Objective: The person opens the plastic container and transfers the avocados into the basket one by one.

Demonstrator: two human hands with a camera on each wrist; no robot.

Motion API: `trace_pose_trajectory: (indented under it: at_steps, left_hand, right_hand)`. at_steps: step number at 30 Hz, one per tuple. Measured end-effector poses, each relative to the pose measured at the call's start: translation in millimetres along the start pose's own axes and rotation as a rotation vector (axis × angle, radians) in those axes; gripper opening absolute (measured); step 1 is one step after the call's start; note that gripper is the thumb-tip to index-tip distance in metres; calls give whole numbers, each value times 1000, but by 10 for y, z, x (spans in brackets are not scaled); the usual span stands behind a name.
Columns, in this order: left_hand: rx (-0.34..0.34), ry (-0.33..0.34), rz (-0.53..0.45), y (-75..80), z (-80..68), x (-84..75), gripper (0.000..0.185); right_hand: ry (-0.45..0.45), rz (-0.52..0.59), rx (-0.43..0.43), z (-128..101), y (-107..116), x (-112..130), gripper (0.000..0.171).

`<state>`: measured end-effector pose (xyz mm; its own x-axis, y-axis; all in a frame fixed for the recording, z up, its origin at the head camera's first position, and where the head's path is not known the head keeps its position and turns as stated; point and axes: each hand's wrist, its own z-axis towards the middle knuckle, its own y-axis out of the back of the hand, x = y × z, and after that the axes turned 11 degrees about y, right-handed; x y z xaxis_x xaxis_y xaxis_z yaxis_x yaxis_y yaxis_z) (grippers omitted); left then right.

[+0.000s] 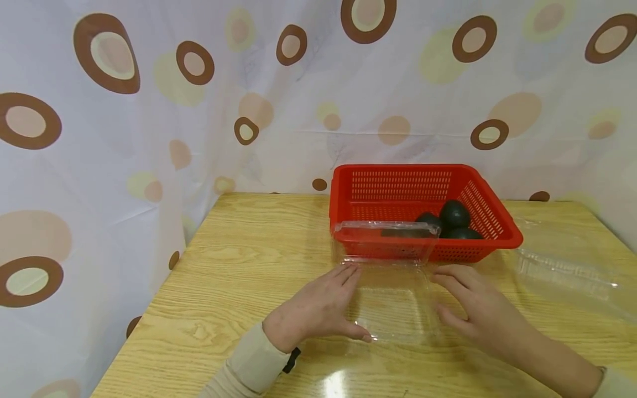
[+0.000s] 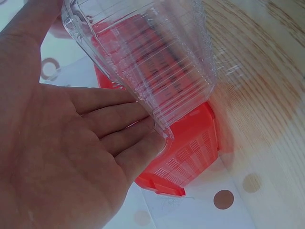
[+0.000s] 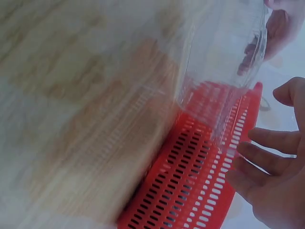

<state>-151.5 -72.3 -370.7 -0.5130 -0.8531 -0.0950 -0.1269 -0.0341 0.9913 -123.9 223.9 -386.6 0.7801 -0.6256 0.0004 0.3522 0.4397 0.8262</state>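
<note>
A clear plastic clamshell container (image 1: 390,312) stands on the table with its lid (image 1: 383,251) raised at the back. My left hand (image 1: 320,307) lies along the container's left side, thumb near the front corner and fingers toward the back. In the left wrist view its long, nearly straight fingers (image 2: 114,119) touch the container's rim (image 2: 143,102). My right hand (image 1: 480,312) is at the container's right side, fingers spread and loosely bent. The right wrist view shows those fingertips (image 3: 243,164) close to the clear wall, with nothing gripped.
Behind the container is a red perforated basket (image 1: 505,235) with several dark avocado-like fruits (image 1: 454,214) in its right part. Other clear plastic packaging (image 1: 567,271) lies at the right on the wooden table (image 1: 239,260). A patterned curtain (image 1: 318,94) hangs behind and to the left.
</note>
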Motion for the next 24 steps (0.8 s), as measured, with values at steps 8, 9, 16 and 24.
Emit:
trace_pose_trajectory:
  at_steps: [8, 9, 16, 24]
  left_hand:
    - [-8, -5, 20, 2, 11, 8, 115]
    - [-9, -3, 20, 1, 11, 8, 115]
    - [-16, -2, 16, -9, 2, 0, 116]
    - [-32, -17, 23, -5, -7, -9, 115]
  right_hand:
    - [-78, 89, 172, 2, -116, 169, 79]
    - [-78, 105, 192, 4, -135, 179, 82]
    - [-38, 109, 294, 22, -224, 227, 91]
    - [12, 69, 306, 108, -309, 166, 97]
